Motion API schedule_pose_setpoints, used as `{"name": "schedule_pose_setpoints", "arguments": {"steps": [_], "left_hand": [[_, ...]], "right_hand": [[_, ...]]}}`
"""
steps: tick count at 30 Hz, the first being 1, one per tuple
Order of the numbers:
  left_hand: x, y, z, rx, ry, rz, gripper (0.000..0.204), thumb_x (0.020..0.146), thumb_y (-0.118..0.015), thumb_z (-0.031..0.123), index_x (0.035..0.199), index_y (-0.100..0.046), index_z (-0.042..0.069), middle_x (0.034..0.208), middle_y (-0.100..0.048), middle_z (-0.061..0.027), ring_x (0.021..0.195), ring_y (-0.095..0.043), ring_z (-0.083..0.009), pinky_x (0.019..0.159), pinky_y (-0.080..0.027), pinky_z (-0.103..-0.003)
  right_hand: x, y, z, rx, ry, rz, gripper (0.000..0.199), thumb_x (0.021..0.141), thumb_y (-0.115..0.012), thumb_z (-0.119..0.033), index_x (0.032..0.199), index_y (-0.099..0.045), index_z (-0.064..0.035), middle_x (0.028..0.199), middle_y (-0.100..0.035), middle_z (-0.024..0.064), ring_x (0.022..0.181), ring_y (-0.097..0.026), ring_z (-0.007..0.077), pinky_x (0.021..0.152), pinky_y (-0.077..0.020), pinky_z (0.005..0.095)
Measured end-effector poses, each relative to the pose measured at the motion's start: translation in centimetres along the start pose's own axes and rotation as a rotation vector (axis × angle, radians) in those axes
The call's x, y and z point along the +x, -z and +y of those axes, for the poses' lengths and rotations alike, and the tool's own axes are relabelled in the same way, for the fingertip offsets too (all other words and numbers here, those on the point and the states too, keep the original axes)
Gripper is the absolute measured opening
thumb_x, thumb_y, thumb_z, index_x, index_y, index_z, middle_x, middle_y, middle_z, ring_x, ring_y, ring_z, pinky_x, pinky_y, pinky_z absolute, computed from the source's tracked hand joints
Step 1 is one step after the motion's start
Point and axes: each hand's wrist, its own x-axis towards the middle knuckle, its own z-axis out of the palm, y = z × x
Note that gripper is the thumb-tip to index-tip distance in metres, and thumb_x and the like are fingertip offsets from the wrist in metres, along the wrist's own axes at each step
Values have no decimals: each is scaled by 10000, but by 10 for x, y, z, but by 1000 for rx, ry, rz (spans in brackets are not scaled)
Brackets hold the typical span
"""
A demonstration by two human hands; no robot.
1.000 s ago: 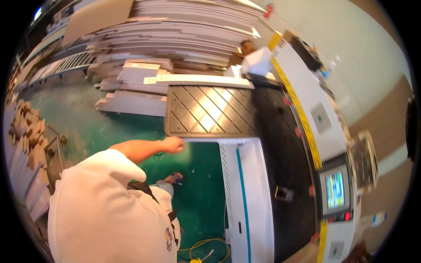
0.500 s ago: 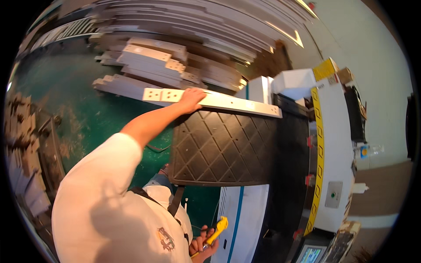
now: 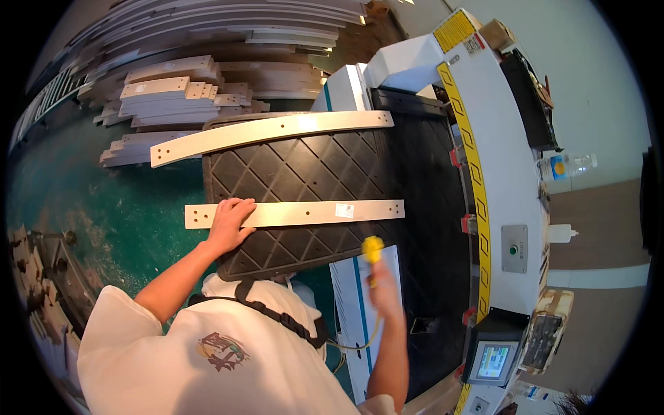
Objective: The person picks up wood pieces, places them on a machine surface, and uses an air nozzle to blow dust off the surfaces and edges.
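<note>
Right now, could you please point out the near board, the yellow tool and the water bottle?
Near board [image 3: 304,211], head view, bare middle of its top face.
Yellow tool [image 3: 373,247], head view, its yellow tip.
Water bottle [image 3: 568,165], head view, clear body.

There is a single view, from a wide fisheye camera worn on the person's head. It looks steeply down and forward over the person's own white-shirted shoulders, so both forearms rise from the lower edge. It sits close above the black ribbed mat [image 3: 311,180] of the machine [image 3: 498,166], which fills the centre and right. The green floor [image 3: 90,207] curves away at left, and straight edges bow toward the dark round rim.
</note>
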Motion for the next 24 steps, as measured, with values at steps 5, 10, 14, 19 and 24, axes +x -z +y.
{"name": "schedule_pose_setpoints", "arguments": {"steps": [5, 10, 14, 19, 24], "left_hand": [[2, 5, 1, 79, 6, -63, 672, 727, -879, 139, 1345, -627, 64, 1424, -612, -98, 1312, -527, -348, 1158, -385, -481], [-23, 35, -23, 141, 50, -12, 690, 687, -893, 172, 1315, -630, 58, 1355, -616, -130, 1291, -540, -373, 1151, -391, -507], [-53, 69, -51, 253, 164, -21, 777, 659, -921, 190, 1361, -613, 64, 1342, -610, -126, 1300, -540, -365, 1150, -380, -524], [-63, 76, -58, 128, 288, 1, 802, 692, -921, 176, 1414, -590, 64, 1359, -600, -132, 1310, -529, -369, 1147, -426, -471], [-63, 58, -36, 44, 327, -44, 752, 688, -930, 182, 1365, -627, 58, 1348, -606, -106, 1312, -521, -365, 1119, -457, -447]], "right_hand": [[37, 78, -33, 107, -185, 116, 497, 1113, -460, -507, 1451, -577, -163, 776, -556, 18, 413, -406, 82, 368, -300, 268], [46, 106, -22, 181, -249, 47, 464, 1096, -497, -517, 1443, -558, -216, 755, -580, 11, 402, -433, 85, 358, -282, 255], [50, 122, 0, 177, -224, 134, 442, 1090, -495, -531, 1375, -577, -203, 751, -586, 12, 397, -438, 88, 349, -299, 264], [33, 102, -13, 186, -319, -17, 470, 1095, -468, -517, 1319, -593, -123, 717, -570, 15, 377, -421, 95, 332, -301, 267], [20, 61, -17, 99, -241, -51, 453, 1108, -453, -501, 1273, -625, -115, 750, -592, 20, 382, -418, 81, 342, -311, 264]]}}
